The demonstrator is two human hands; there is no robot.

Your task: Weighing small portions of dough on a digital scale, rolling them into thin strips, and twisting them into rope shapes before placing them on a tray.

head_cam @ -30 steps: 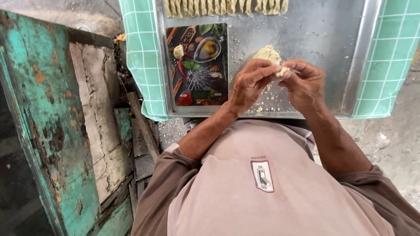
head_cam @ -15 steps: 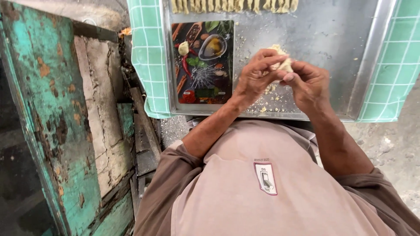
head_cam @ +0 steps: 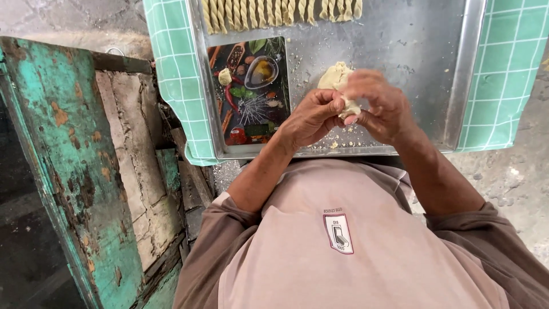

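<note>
A printed cutting board (head_cam: 250, 91) lies at nine o'clock on the metal tray (head_cam: 457, 86). At centre, a dough lump (head_cam: 338, 80) is pinched between the left hand (head_cam: 311, 117) and right hand (head_cam: 380, 106), fingers closed on it. Twisted dough sticks (head_cam: 280, 11) are lined at twelve o'clock.

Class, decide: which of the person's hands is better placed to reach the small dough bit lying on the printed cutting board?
Probably the left hand: it sits nearer the dark printed cutting board and its small pale dough bit; the right hand is farther away.
</note>
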